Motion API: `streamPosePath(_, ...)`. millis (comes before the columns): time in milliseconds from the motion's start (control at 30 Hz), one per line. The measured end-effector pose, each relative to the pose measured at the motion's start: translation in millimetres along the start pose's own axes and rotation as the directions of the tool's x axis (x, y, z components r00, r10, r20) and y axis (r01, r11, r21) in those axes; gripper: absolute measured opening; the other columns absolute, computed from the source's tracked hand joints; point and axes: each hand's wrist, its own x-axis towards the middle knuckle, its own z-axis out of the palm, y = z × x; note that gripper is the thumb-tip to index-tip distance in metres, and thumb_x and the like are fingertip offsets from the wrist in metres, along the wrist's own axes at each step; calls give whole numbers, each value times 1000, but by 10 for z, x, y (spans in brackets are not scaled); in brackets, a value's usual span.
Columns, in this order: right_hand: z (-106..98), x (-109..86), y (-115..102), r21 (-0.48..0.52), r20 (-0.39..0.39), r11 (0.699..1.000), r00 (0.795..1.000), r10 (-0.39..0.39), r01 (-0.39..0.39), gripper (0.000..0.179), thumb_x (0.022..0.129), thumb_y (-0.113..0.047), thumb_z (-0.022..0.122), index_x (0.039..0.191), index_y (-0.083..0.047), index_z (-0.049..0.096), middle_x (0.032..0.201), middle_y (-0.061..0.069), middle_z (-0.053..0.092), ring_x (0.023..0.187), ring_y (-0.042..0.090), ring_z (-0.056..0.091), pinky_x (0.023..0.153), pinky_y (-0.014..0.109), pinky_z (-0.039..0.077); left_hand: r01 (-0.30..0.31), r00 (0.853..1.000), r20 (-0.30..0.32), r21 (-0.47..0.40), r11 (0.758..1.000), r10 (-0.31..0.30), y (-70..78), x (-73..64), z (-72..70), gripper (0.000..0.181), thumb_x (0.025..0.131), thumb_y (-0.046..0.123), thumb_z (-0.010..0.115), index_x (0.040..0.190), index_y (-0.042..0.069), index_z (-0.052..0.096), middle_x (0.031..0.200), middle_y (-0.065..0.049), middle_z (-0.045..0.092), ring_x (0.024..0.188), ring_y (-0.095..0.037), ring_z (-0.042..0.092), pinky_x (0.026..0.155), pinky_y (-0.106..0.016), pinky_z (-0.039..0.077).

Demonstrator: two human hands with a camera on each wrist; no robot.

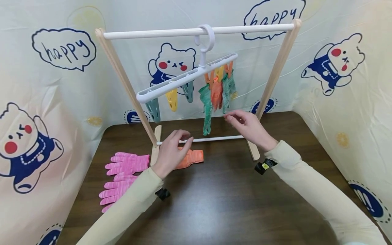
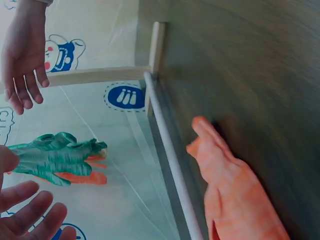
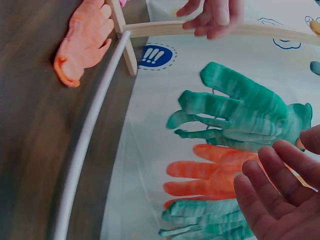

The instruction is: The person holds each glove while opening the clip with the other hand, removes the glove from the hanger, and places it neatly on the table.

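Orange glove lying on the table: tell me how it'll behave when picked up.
The orange glove will likely flop and sag, as its creases and folds suggest. It is probably light: another orange glove hangs from the clothespin hanger.

Bright head view, pale glare on the tabletop (image 1: 202, 211), dimmer wrist views.

The dark table (image 1: 211, 204) bears two pink gloves (image 1: 128, 164), an orange glove (image 1: 194, 157) and a rack (image 1: 277, 68).

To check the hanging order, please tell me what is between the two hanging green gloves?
An orange glove hangs between the left green glove and the right green glove in the head view.
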Motion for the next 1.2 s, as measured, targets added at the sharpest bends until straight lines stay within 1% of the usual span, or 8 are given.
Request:
streamPosePath(167,-63,164,-139,56,-18,998,1000,21,-20,35,110,-28,53,133,-5,67,124,13,70,99,22,66,86,27,55,30,999,-15,-62,998,-31,104,193,24,32,103,36,66,123,10,66,115,-6,66,105,-23,64,90,-42,57)
streamPosePath(267,-98,265,-211,77,-43,997,999,27,-24,38,110,-31,53,134,-5,66,126,16,69,100,23,65,84,25,55,40,999,-1,-86,995,-40,171,297,50,37,104,40,64,126,10,64,120,-7,66,109,-22,62,94,-44,55)
streamPosePath(400,-138,391,-268,87,-72,996,997,32,-26,39,110,-33,54,135,-6,66,126,14,69,101,23,66,85,27,55,46,999,5,-110,993,-45,258,427,79,39,104,40,64,127,9,63,122,-9,66,111,-23,61,98,-44,53)
streamPosePath(533,-167,509,-305,94,-91,995,995,26,-18,43,109,-36,55,137,-5,64,126,13,69,100,22,65,84,30,54,48,999,-18,-146,988,-51,325,563,107,40,103,39,66,127,8,63,121,-10,66,109,-24,62,96,-42,54)
streamPosePath(667,-181,615,-328,99,-109,995,994,18,-7,43,109,-34,56,139,-3,63,132,16,67,105,20,64,86,28,55,65,997,-21,-186,980,-70,375,692,122,41,103,39,66,128,7,62,122,-9,65,109,-27,62,94,-41,55)
streamPosePath(767,-190,680,-346,88,-114,996,993,12,-2,43,108,-33,56,140,-4,61,135,16,66,109,23,64,89,30,55,76,997,-16,-212,974,-82,408,782,132,41,103,39,66,129,7,61,125,-10,64,112,-28,61,94,-41,55)
streamPosePath(967,-195,791,-410,52,-117,999,993,-6,12,43,108,-34,58,142,-9,61,136,11,66,119,29,64,99,41,53,83,996,-22,-239,968,-90,481,933,152,41,102,40,66,125,7,61,124,-12,64,115,-27,59,93,-43,56)
streamPosePath(1200,-140,897,-475,16,-142,999,989,-36,39,43,107,-31,59,142,-7,60,135,9,67,119,23,64,102,44,52,143,987,-12,-369,918,-158,545,1045,185,40,102,37,67,125,6,58,124,-10,64,118,-28,61,94,-42,57)
